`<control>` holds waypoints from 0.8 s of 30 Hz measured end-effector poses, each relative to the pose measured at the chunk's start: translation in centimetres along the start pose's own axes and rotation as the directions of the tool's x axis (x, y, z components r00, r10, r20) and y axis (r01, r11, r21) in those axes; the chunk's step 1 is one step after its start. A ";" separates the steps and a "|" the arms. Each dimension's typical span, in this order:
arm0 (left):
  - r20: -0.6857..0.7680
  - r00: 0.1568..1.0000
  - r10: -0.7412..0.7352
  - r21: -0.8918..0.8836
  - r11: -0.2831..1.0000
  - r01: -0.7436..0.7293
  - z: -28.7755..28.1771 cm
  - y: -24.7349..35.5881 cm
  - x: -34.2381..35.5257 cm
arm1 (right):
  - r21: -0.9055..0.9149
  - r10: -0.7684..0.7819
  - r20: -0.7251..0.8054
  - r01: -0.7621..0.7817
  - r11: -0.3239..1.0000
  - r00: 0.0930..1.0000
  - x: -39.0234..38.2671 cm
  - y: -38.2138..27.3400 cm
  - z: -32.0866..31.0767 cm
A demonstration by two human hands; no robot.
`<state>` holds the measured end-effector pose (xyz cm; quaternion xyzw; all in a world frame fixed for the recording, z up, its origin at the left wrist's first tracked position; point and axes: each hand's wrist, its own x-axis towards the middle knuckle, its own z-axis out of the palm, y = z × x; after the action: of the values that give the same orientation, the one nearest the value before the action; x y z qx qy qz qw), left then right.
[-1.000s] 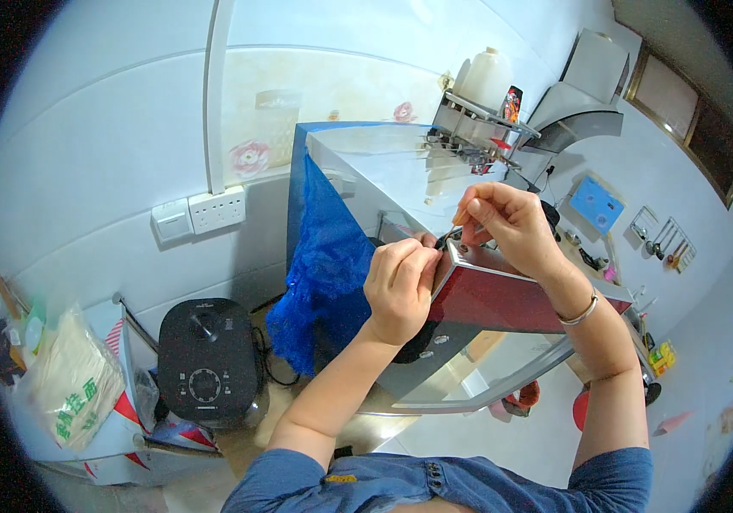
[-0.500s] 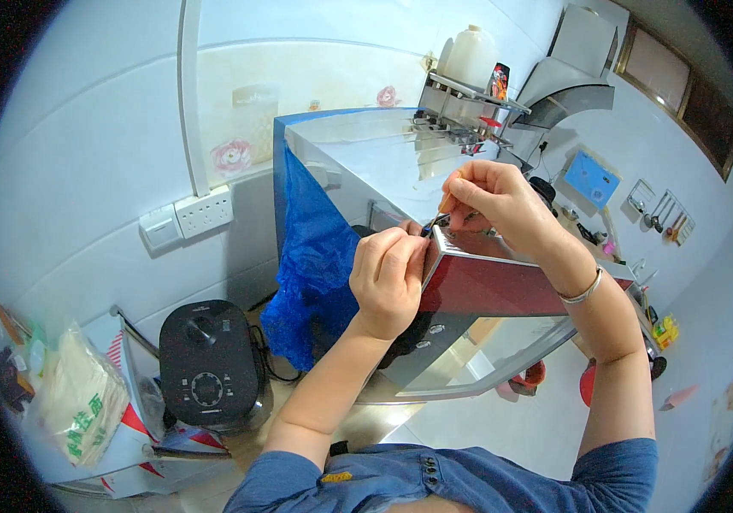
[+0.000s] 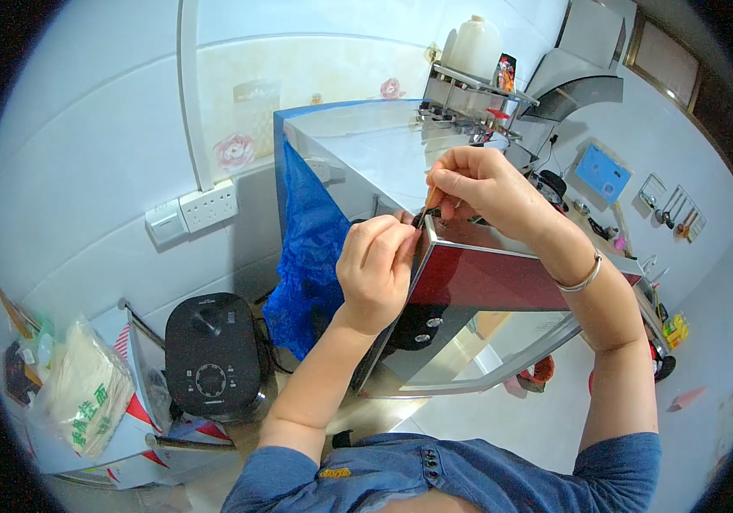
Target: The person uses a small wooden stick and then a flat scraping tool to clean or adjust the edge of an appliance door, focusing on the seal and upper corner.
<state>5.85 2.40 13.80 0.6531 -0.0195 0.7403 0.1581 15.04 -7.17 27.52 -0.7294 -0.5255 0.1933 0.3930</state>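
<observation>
Two bare hands of yours meet at the near top corner of a big boxy appliance [image 3: 494,278], with a dark red front strip, a see-through glass panel below it and a shiny top. Your right hand [image 3: 493,195] pinches a thin tool [image 3: 429,200] with a tan handle, and the tool points down at that corner. Your left hand [image 3: 375,272] has its fingers curled in, right by the tool's low end, but I can't tell if they hold anything, since the tips are partly hidden. A silver bracelet [image 3: 584,275] sits on your right arm (it is a plain, shiny ring). Blue plastic sheet [image 3: 308,244] hangs down the appliance's left side, all crinkly at the bottom. Left of that stands a black cooker [image 3: 215,350] with a round dial, below a white wall socket [image 3: 209,207]. Farther left lies a clear plastic bag [image 3: 88,389] with pale stuff inside.
</observation>
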 end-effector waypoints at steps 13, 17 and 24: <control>0.053 0.999 0.000 -0.063 0.998 0.004 -0.2 -0.4 0.5 | -0.001 -0.154 0.013 0.154 0.988 0.988 -0.3 0.7 0.3; 0.087 0.996 -0.014 -0.065 0.998 0.020 -0.4 -0.4 0.6 | 0.043 -0.158 0.036 0.156 0.987 0.987 -0.1 1.1 0.0; 0.117 0.993 -0.007 -0.071 0.997 0.016 -0.6 -0.3 0.9 | 0.057 -0.150 0.073 0.146 0.988 0.986 0.2 1.2 -0.4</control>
<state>5.32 2.98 14.50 0.6891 -0.0514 0.6989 0.1842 16.06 -7.32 26.87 -0.6701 -0.5878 0.2049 0.4043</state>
